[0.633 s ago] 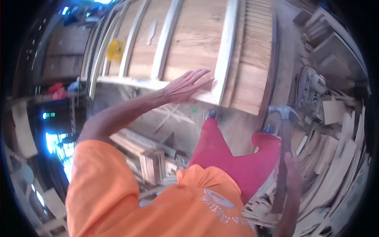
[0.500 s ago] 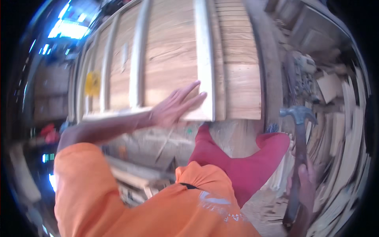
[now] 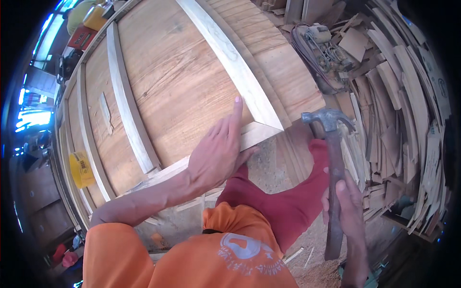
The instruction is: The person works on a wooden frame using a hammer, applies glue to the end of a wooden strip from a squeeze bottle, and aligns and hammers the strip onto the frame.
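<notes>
My right hand (image 3: 346, 201) is wrapped round the handle of a claw hammer (image 3: 334, 158), which stands upright with its metal head at the top, just right of the panel's corner. My left hand (image 3: 218, 146) rests over the near rail (image 3: 259, 136) of a wooden panel (image 3: 185, 91), its index finger stretched onto the panel face and the thumb out over the near edge. Beside that fingertip, a pale wooden strip (image 3: 229, 61) meets the near rail at a mitred corner. More pale strips (image 3: 126, 101) run across the panel to the left.
A yellow tub (image 3: 81, 169) and a thin wood scrap (image 3: 105, 113) lie on the panel's left part. At the right are stacked offcuts (image 3: 403, 86) and a corded power tool (image 3: 319, 36). Sawdust (image 3: 307, 276) covers the floor below. A red box (image 3: 81, 37) stands at the far left.
The view has turned, so the panel now lies slanted. My left hand has drawn its fingers together, with the index finger extended. The hammer appears higher and further left, still in my right hand.
</notes>
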{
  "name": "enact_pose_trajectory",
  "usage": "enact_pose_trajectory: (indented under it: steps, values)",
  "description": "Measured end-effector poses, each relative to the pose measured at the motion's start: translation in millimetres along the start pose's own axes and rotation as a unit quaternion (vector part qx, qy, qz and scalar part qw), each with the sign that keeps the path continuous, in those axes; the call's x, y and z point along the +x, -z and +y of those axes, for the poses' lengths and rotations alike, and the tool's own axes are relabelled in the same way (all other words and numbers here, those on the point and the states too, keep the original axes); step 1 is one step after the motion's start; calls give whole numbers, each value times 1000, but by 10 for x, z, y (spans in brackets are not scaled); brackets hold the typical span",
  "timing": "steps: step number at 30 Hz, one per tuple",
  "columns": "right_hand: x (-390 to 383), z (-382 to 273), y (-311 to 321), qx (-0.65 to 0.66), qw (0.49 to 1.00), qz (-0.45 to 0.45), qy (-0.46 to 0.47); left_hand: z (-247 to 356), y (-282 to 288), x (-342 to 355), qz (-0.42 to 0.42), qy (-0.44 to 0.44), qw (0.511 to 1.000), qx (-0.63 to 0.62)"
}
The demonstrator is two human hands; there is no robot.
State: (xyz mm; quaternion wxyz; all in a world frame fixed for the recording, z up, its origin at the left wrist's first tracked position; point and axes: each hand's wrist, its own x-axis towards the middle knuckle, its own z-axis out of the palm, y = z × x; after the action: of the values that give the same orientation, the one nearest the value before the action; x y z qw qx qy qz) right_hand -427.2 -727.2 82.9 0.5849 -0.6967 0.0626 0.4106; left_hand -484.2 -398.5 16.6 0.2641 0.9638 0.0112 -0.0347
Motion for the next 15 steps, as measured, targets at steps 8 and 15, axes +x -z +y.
enact_pose_trajectory:
  steps: [8,15]
  values:
    - [357,-83,53,-15,997,-60,-38,44,103,76,-52,-12,998,29]
    - [529,-139,218,-26,994,-95,-45,74,170,138,-68,25,997,-2]
